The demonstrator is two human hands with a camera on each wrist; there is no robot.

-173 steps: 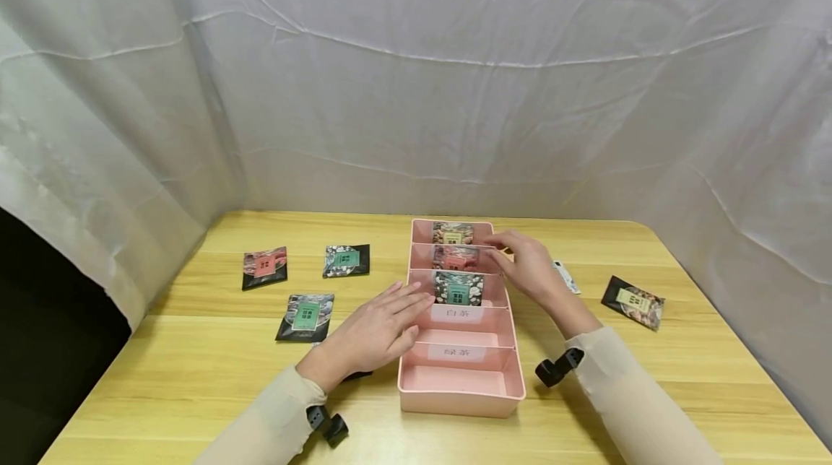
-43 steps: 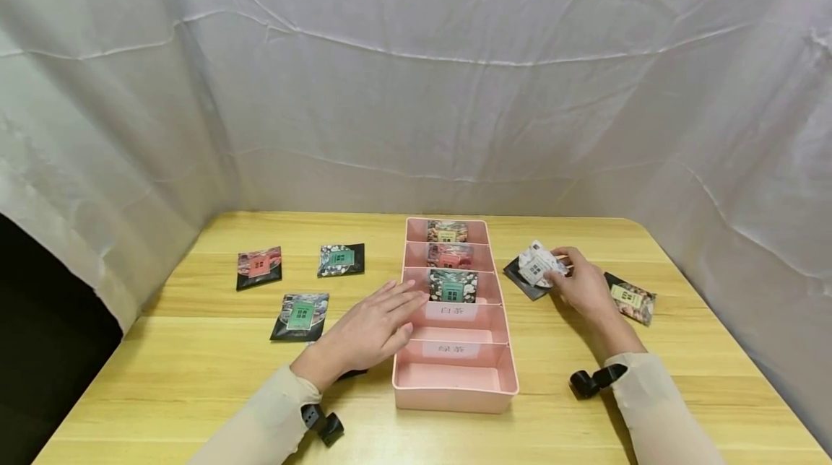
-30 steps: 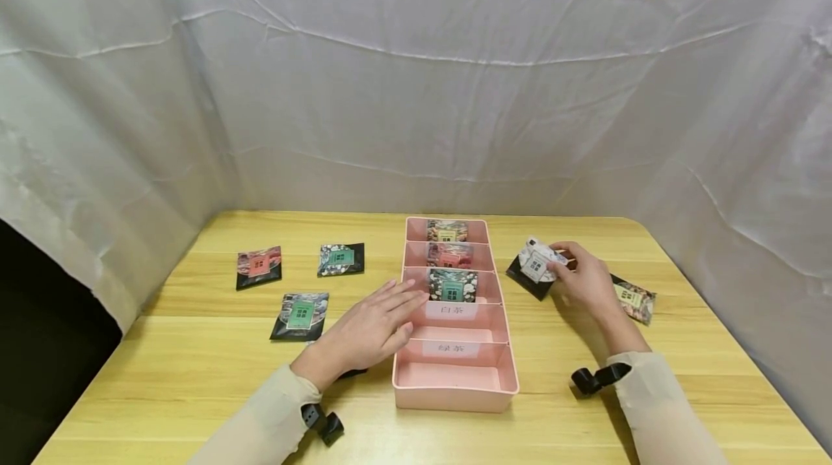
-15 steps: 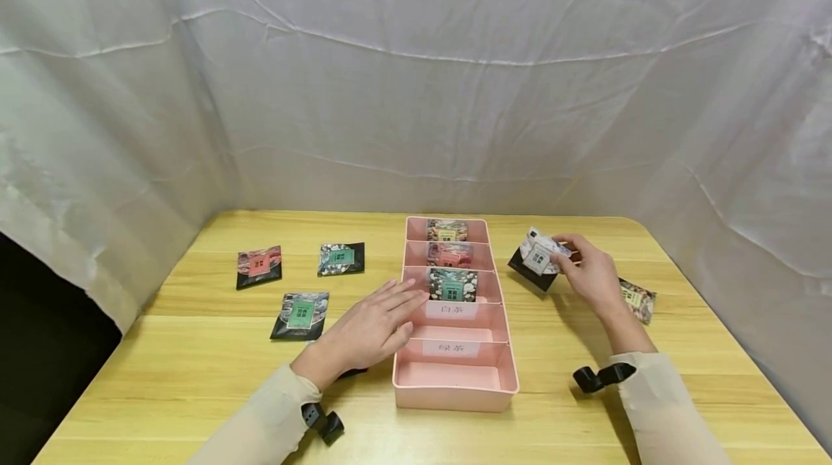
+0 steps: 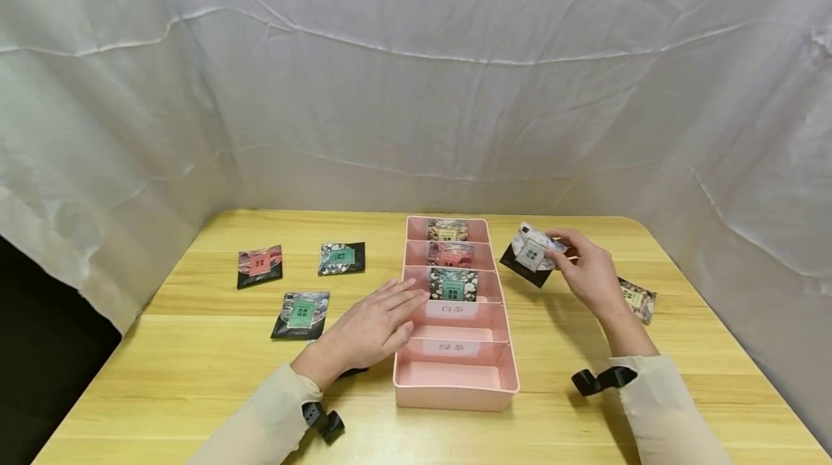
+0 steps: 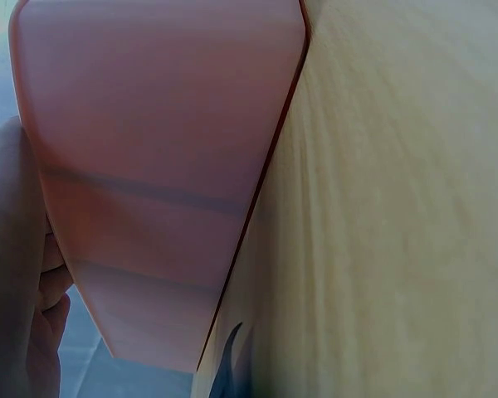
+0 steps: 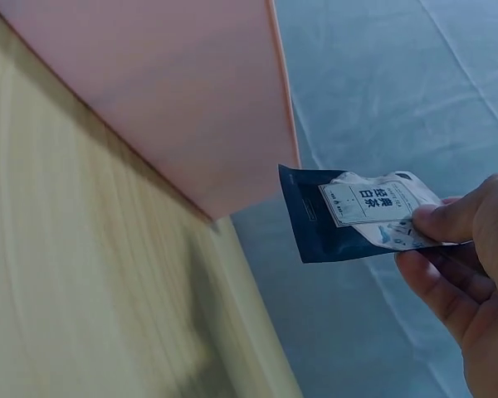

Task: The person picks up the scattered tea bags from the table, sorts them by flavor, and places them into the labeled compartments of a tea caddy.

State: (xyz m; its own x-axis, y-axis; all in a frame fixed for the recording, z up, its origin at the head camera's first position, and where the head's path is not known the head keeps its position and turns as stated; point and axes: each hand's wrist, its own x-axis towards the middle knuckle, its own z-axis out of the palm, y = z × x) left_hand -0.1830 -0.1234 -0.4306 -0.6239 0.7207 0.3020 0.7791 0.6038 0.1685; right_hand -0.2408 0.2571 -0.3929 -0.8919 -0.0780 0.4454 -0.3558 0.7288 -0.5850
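Observation:
My right hand [image 5: 588, 274] pinches a black-and-white tea sachet [image 5: 529, 254] between thumb and fingers, just right of the pink divided box [image 5: 455, 398]. Up close in the right wrist view, that sachet [image 7: 315, 240] is held by one end, its black end pointing away, raised off the table. My left hand [image 5: 370, 328] lies with fingers extended over the left rim of the box, also visible in the left wrist view beside the pink wall [image 6: 158, 108]. Upright in the three far compartments are a yellow-label sachet [image 5: 447, 229], a red one [image 5: 451, 254] and a green-label one [image 5: 453, 284].
On the left of the wooden table [image 5: 195, 385] lie a red-label sachet [image 5: 259, 266] and two green-label ones [image 5: 341, 258] [image 5: 301, 315]. Another sachet is mostly hidden under my left hand. A yellow-label sachet [image 5: 639, 300] lies right, partly behind my right wrist. Grey cloth [image 5: 416, 111] hangs behind.
From the box's far compartments, my right hand has moved right, taken hold of the black-and-white sachet and lifted it, now shifting slightly left. My left hand has stayed at the rim.

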